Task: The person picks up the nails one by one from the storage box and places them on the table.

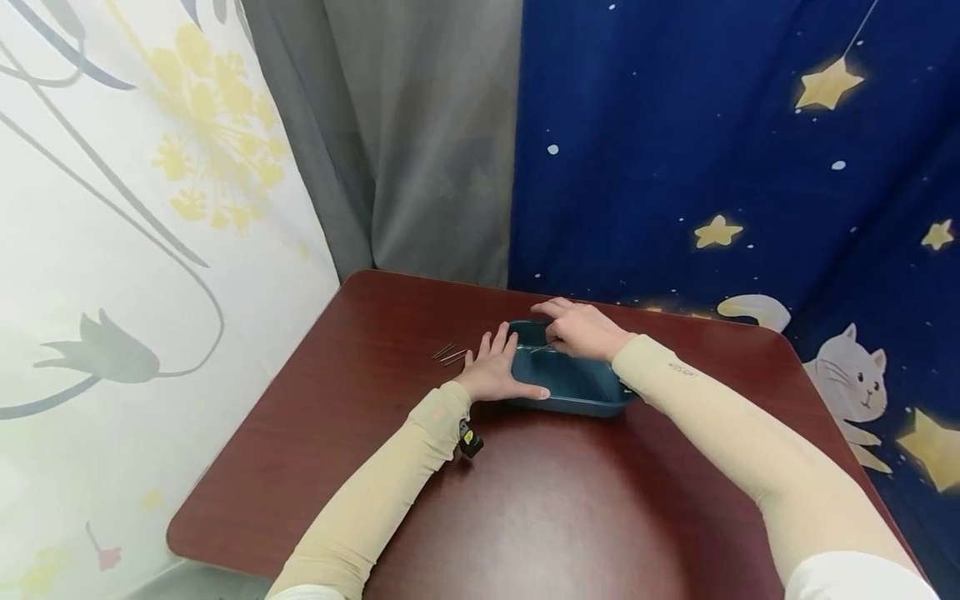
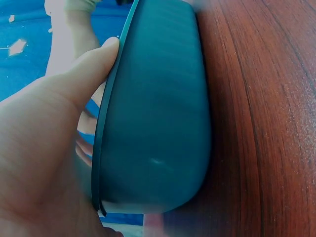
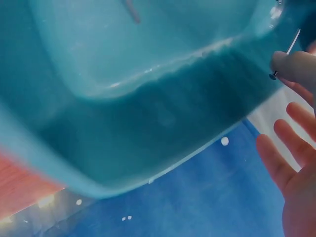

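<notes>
A dark teal plastic tray (image 1: 573, 407) stands on the table. My left hand (image 1: 495, 373) rests at its left end with fingers spread and the thumb lying along the near rim; in the left wrist view the thumb touches the tray's rim (image 2: 104, 106). Over the tray's far side, my right hand (image 1: 581, 329) pinches a thin metal nail (image 3: 293, 42) between thumb and finger, its flat head showing below the thumb. The other right fingers are held out loosely. Inside the tray a blurred nail-like piece (image 3: 132, 11) lies on the bottom.
Several loose nails (image 1: 453, 357) lie on the dark red wooden table (image 1: 360, 417), left of the tray. Grey and blue starry curtains (image 1: 637, 150) hang behind the table's far edge, and a white patterned curtain (image 1: 150, 250) hangs on the left.
</notes>
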`<state>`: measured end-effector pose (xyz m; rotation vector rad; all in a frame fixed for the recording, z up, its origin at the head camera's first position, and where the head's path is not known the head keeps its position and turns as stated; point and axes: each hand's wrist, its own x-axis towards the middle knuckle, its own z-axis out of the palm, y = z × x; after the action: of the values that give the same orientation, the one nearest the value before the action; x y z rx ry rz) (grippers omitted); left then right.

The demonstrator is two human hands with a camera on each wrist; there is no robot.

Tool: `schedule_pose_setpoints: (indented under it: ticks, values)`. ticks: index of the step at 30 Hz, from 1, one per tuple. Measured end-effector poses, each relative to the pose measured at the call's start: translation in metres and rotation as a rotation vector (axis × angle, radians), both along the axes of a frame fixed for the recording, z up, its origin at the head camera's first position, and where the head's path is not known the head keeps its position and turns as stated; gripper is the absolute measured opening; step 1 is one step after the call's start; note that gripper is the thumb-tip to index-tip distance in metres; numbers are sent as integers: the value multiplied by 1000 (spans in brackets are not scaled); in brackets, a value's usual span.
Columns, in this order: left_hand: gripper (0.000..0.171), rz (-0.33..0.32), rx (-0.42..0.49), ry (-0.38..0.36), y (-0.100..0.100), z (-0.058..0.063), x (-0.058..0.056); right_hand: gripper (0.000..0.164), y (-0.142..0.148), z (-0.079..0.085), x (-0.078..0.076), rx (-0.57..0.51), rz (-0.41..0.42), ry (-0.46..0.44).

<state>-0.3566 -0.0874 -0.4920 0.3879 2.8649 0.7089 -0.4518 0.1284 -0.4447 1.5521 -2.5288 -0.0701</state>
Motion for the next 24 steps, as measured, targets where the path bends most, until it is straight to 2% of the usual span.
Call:
schedule_pose_setpoints:
  ticks: [6,24]
  values:
    - [139,21,17,7,-1,-1,2,4,13,13,10,-27,-12,15]
    - [141,13,24,28,4,2,5,6,52,28,37,-100,-59,56]
